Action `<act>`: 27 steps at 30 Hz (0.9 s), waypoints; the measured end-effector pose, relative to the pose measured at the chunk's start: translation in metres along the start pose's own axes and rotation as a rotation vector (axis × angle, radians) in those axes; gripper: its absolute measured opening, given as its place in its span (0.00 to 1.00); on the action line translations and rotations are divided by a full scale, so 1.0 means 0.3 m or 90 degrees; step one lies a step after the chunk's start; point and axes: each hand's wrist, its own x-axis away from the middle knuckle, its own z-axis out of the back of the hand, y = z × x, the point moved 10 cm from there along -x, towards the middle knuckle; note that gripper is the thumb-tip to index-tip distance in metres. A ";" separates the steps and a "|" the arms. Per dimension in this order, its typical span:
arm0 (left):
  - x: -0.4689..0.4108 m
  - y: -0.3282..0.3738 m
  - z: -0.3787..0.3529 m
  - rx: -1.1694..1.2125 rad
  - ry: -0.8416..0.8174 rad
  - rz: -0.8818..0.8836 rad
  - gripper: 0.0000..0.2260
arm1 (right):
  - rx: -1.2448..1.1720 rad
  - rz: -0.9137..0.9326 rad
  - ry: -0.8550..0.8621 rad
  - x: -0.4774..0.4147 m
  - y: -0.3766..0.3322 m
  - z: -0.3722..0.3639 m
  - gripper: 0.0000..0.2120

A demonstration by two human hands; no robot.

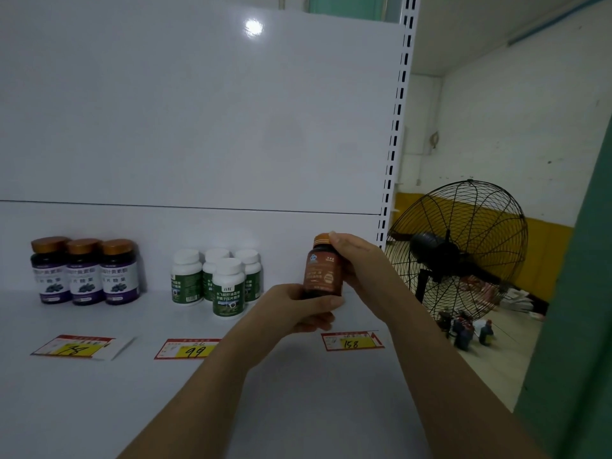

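A brown bottle (322, 273) with an orange cap and a rust-red label is upright, held above the white shelf (99, 392) near its right end. My left hand (294, 309) grips its base from below, thumb across the front. My right hand (357, 263) grips its right side, with a fingertip on the cap. A price tag reading 158 (351, 341) lies on the shelf just below the bottle.
Three dark bottles with purple labels (84, 271) stand at the left, above a tag reading 78 (77, 348). Several white bottles with green labels (218, 281) stand mid-shelf, above a tag reading 99 (190, 349). A black floor fan (460, 256) stands right of the shelf upright (397, 127).
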 end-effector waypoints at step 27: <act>0.013 0.054 0.068 -0.168 0.139 -0.086 0.21 | 0.044 0.081 0.044 0.024 -0.063 0.013 0.07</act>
